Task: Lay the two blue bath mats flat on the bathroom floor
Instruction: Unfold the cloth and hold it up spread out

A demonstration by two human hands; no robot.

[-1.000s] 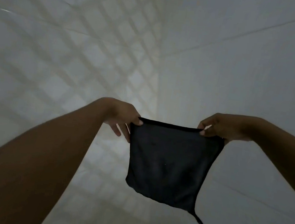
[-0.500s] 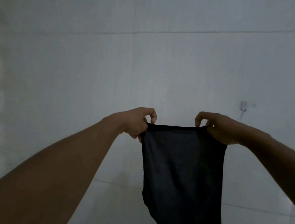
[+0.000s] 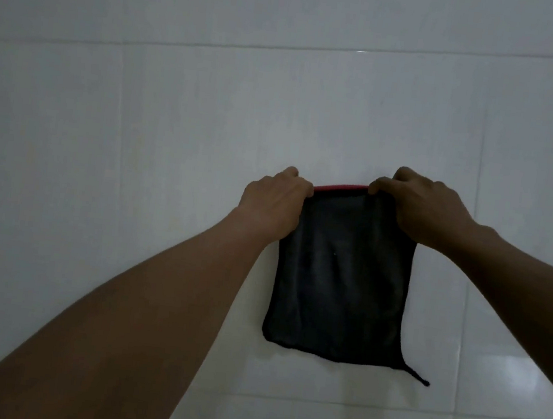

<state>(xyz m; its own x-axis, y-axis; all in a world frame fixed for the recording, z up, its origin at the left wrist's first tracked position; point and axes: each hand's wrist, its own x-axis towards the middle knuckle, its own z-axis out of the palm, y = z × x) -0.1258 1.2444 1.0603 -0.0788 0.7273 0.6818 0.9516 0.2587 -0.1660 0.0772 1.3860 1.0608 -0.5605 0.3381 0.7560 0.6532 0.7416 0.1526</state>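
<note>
Both the left hand [image 3: 273, 205] and right hand [image 3: 423, 209] pinch closed on the far edge of 1 dark, soft rectangular bath mat [image 3: 338, 285] pressed nearly flat on pale glossy floor tiles [image 3: 136, 159], so mat 2, unseen, apparently remains.

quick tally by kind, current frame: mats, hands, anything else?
Dark mat: 1
Hands: 2, left hand and right hand, both gripping its top edge
Red strip along that edge: 1
Total: 4
</note>
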